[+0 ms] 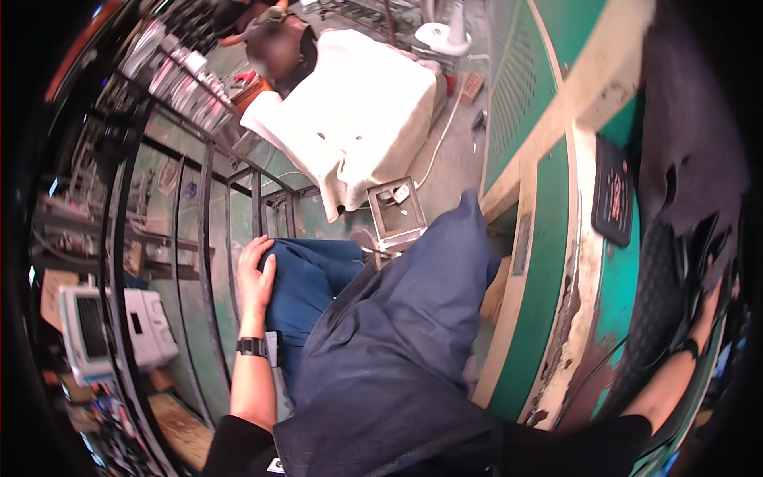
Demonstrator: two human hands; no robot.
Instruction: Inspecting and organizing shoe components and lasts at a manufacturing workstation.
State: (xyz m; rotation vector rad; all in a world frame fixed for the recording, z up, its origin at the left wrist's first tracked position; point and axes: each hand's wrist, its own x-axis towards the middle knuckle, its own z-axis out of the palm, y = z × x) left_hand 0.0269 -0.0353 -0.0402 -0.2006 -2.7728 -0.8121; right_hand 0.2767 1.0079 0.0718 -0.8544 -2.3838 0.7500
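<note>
My left hand lies on the knee of my blue trousers, its fingers stretched out and holding nothing. A dark wristband is on that arm. Across my lap spreads a dark navy apron. At the far right, my right hand reaches up beside a hanging, ragged dark cloth. Its fingers are hidden there near the dark rim, so their grip does not show. A flat black panel with small markings is fixed on the green cabinet close by.
Black metal railings run along my left, with a whitish boxy appliance beyond them. Ahead, a person under a large white cloth bends over. A square metal frame stands before my feet. The green and cream cabinet borders my right.
</note>
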